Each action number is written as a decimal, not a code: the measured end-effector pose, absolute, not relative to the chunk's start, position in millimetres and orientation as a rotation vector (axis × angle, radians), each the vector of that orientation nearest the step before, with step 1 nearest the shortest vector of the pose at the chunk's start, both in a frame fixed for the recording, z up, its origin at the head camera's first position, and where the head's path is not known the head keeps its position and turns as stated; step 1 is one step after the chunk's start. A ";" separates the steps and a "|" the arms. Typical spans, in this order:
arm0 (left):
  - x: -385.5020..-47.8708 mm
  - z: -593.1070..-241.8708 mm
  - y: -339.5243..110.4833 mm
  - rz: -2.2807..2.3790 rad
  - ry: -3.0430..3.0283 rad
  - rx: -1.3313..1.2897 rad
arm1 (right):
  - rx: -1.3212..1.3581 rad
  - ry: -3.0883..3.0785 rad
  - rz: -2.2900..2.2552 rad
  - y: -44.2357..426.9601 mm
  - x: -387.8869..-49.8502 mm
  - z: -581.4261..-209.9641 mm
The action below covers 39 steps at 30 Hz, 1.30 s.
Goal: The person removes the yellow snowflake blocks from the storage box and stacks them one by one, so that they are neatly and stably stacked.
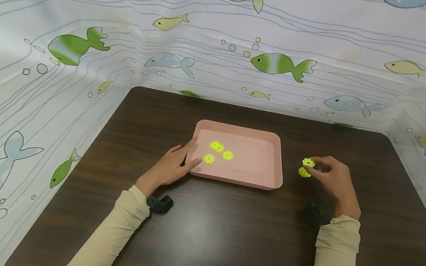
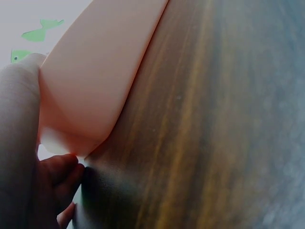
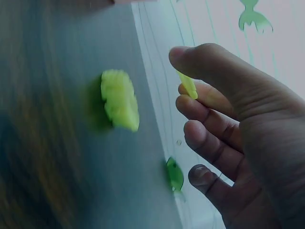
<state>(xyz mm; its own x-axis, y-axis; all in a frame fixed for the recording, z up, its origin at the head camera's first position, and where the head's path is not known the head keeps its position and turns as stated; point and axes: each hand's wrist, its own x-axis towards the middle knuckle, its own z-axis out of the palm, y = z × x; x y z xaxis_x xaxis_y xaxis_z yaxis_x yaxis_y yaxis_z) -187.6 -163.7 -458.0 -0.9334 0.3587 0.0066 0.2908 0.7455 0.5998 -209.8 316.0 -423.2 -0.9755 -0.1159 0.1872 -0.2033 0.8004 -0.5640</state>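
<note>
While tray (image 1: 256, 162) lies smooth, pinched disc (image 1: 308, 163) shows notches.

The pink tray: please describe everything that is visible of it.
The pink tray is a shallow rectangle with rounded corners and raised walls, smooth and plastic-looking. It sits flat, open side up, on the dark table. Four yellow notched discs show in its left half, two overlapping. The left hand touches its left end.

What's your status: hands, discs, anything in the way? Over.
Left hand holding tray by its left end. Right hand pinching one disc, near pile. Four discs in tray. Tray's right wall between.
</note>
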 end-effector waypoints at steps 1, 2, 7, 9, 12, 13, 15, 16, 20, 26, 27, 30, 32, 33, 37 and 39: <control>-187.7 -458.0 -163.8 0.945 2.831 0.533 | 0.255 -2.849 0.906 318.7 -209.0 -424.3; -187.9 -458.1 -164.0 0.944 2.830 0.536 | 0.256 -2.853 0.899 321.0 -208.3 -425.5; -189.2 -459.0 -164.5 0.951 2.820 0.554 | 0.249 -2.868 0.888 328.8 -206.1 -430.5; -189.3 -459.1 -164.8 0.958 2.820 0.556 | 0.239 -2.873 0.894 330.8 -205.9 -431.9; -189.3 -459.3 -165.2 0.962 2.819 0.547 | 0.237 -2.880 0.902 332.8 -205.8 -433.2; -189.3 -459.3 -165.3 0.959 2.819 0.543 | 0.236 -2.884 0.910 333.2 -205.6 -433.4; -189.1 -459.1 -165.4 0.954 2.814 0.535 | 0.231 -2.896 0.920 333.8 -205.2 -433.8; -188.9 -459.1 -165.5 0.952 2.811 0.532 | 0.225 -2.904 0.930 334.0 -205.1 -434.1; -188.9 -459.3 -165.5 0.951 2.806 0.533 | 0.209 -2.918 0.948 334.1 -204.7 -435.0; -189.2 -459.5 -165.3 0.946 2.809 0.539 | 0.203 -2.917 0.962 334.1 -204.5 -436.7; -189.3 -459.5 -165.3 0.944 2.809 0.539 | 0.200 -2.920 0.961 334.0 -204.6 -436.9; -189.5 -459.6 -165.1 0.940 2.809 0.537 | 0.195 -2.926 0.960 333.7 -205.2 -437.4; -189.4 -458.9 -165.0 0.940 2.809 0.537 | 0.196 -2.928 0.962 334.0 -205.5 -437.8; -189.4 -458.7 -165.0 0.941 2.809 0.537 | 0.197 -2.930 0.960 334.3 -205.6 -438.1; -189.3 -457.8 -164.7 0.947 2.809 0.545 | 0.206 -2.932 0.960 335.7 -206.0 -439.3; -189.3 -457.8 -164.8 0.947 2.808 0.542 | 0.207 -2.936 0.960 335.9 -205.9 -439.5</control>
<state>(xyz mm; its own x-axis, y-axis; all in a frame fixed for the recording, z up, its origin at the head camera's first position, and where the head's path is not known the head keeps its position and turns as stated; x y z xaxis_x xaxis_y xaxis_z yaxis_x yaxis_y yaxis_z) -189.3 -164.8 -457.8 -0.9272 0.3746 -0.0072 0.2937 0.7388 0.6065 -205.9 335.9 -439.5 -0.9901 -0.1124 0.0846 -0.1407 0.7987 -0.5850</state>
